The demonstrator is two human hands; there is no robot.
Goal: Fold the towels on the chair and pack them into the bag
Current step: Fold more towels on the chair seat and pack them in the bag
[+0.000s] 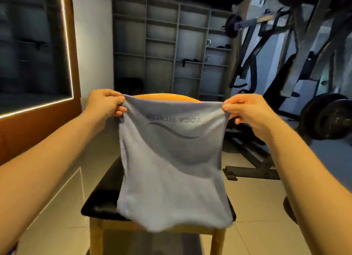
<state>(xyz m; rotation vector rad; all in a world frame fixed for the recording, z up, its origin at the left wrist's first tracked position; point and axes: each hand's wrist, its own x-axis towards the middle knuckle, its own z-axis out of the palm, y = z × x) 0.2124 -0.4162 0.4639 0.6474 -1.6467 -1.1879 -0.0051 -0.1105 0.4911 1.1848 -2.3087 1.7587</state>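
Grey-blue and soft-looking, the towel [171,169] hung in the head view between our two hands, its printed lettering reading mirrored. Our left hand [106,102] pinched the upper left corner between thumb and curled fingers. Our right hand [245,110] pinched the upper right corner likewise, so the top edge was stretched nearly level. The lower edge hung over the black seat of the chair [99,205]; we could not tell whether it touched. We judged the task to be at an early stage. The towel was spread for folding and no fold could be made out. No bag or other towel was in view, so the packing remained. Grey shelving [171,45] stood behind the chair, weight plates [327,115] to the right and a lit-edged panel [38,45] to the left. A bench frame [253,171] lay on the floor near the chair's right side, and nothing stood between the hands and the seat.
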